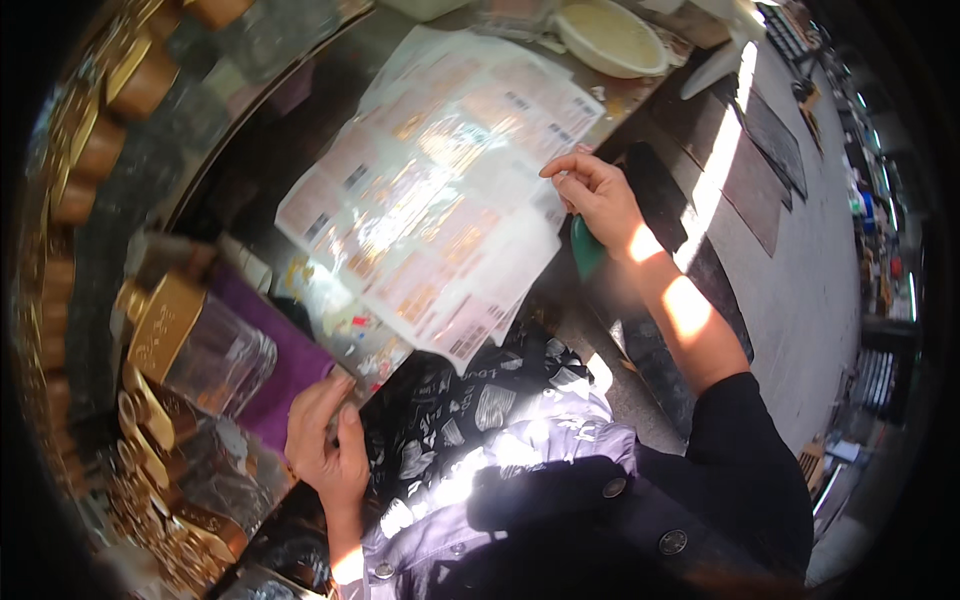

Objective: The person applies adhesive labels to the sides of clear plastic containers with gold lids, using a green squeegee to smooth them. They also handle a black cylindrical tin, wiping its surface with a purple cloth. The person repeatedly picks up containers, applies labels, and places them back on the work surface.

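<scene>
A stack of glossy printed label sheets (490, 200) lies tilted on the work table in front of me, with bright glare across its middle. My right hand (600, 195) is over the right edge of the stack, thumb and index finger drawn into a pinch; what they hold, if anything, is too small to tell. At the near table edge, my left hand (328, 440) has its fingers stretched out and its thumb apart, holding nothing. Beside it is a purple cloth (262, 365). A clear glass bottle with a gold shoulder (205, 350) rests on the cloth.
Many gold-topped bottles (140, 85) line the left side, with more gold pieces (150, 480) at lower left. A pale oval basin (612, 38) sits at the back. Flat dark panels (745, 190) lie on the floor to the right, beside a sunlit strip.
</scene>
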A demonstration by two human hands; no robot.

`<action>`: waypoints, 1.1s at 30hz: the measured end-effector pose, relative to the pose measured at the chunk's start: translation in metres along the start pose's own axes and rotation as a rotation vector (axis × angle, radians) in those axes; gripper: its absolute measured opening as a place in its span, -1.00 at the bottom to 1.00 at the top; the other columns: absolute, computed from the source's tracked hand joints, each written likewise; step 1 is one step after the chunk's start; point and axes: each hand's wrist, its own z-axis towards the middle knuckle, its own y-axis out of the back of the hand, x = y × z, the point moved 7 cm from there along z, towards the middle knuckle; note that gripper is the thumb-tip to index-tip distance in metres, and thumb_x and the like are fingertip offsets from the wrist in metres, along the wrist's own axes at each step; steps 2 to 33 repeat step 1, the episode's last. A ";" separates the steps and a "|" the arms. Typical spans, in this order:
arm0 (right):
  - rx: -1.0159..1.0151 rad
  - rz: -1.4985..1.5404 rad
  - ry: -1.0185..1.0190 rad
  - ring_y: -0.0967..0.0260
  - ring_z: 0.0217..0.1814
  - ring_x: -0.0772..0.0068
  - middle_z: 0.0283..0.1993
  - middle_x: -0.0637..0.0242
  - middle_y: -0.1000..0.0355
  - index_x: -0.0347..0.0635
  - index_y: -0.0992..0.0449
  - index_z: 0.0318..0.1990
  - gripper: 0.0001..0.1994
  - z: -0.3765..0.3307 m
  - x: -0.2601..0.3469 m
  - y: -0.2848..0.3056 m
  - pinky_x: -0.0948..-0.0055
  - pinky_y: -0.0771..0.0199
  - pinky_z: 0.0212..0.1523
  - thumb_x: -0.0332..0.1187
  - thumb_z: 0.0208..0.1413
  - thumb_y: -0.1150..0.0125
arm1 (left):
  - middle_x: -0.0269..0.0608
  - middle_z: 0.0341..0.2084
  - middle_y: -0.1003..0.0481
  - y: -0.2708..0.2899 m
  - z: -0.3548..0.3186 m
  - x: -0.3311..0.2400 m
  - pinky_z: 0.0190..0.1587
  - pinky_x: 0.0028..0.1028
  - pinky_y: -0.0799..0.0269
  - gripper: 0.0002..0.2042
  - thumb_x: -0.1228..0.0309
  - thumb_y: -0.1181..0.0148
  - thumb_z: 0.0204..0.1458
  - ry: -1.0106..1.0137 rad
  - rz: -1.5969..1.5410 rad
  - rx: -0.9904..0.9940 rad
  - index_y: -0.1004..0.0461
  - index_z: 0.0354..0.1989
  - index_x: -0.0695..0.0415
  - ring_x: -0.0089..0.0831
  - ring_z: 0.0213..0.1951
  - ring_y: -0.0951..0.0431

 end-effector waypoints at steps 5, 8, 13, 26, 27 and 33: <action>-0.069 0.072 -0.014 -0.15 -0.50 0.73 -0.51 0.55 -0.27 -0.22 -0.53 -0.22 -0.87 -0.001 -0.010 0.013 0.67 -0.15 -0.45 -0.47 0.13 -0.08 | -0.05 -0.29 -0.52 -0.003 0.000 0.000 -0.06 -0.39 -0.37 -0.81 0.53 -0.12 0.08 0.005 0.002 0.015 -0.51 -0.16 0.33 -0.28 -0.19 -0.50; -0.069 0.072 -0.014 -0.15 -0.50 0.73 -0.51 0.55 -0.27 -0.22 -0.53 -0.22 -0.87 -0.001 -0.010 0.013 0.67 -0.15 -0.45 -0.47 0.13 -0.08 | -0.05 -0.29 -0.52 -0.003 0.000 0.000 -0.06 -0.39 -0.37 -0.81 0.53 -0.12 0.08 0.005 0.002 0.015 -0.51 -0.16 0.33 -0.28 -0.19 -0.50; -0.069 0.072 -0.014 -0.15 -0.50 0.73 -0.51 0.55 -0.27 -0.22 -0.53 -0.22 -0.87 -0.001 -0.010 0.013 0.67 -0.15 -0.45 -0.47 0.13 -0.08 | -0.05 -0.29 -0.52 -0.003 0.000 0.000 -0.06 -0.39 -0.37 -0.81 0.53 -0.12 0.08 0.005 0.002 0.015 -0.51 -0.16 0.33 -0.28 -0.19 -0.50; -0.069 0.072 -0.014 -0.15 -0.50 0.73 -0.51 0.55 -0.27 -0.22 -0.53 -0.22 -0.87 -0.001 -0.010 0.013 0.67 -0.15 -0.45 -0.47 0.13 -0.08 | -0.05 -0.29 -0.52 -0.003 0.000 0.000 -0.06 -0.39 -0.37 -0.81 0.53 -0.12 0.08 0.005 0.002 0.015 -0.51 -0.16 0.33 -0.28 -0.19 -0.50; -0.069 0.072 -0.014 -0.15 -0.50 0.73 -0.51 0.55 -0.27 -0.22 -0.53 -0.22 -0.87 -0.001 -0.010 0.013 0.67 -0.15 -0.45 -0.47 0.13 -0.08 | -0.05 -0.29 -0.52 -0.003 0.000 0.000 -0.06 -0.39 -0.37 -0.81 0.53 -0.12 0.08 0.005 0.002 0.015 -0.51 -0.16 0.33 -0.28 -0.19 -0.50; -0.069 0.072 -0.014 -0.15 -0.50 0.73 -0.51 0.55 -0.27 -0.22 -0.53 -0.22 -0.87 -0.001 -0.010 0.013 0.67 -0.15 -0.45 -0.47 0.13 -0.08 | -0.05 -0.29 -0.52 -0.003 0.000 0.000 -0.06 -0.39 -0.37 -0.81 0.53 -0.12 0.08 0.005 0.002 0.015 -0.51 -0.16 0.33 -0.28 -0.19 -0.50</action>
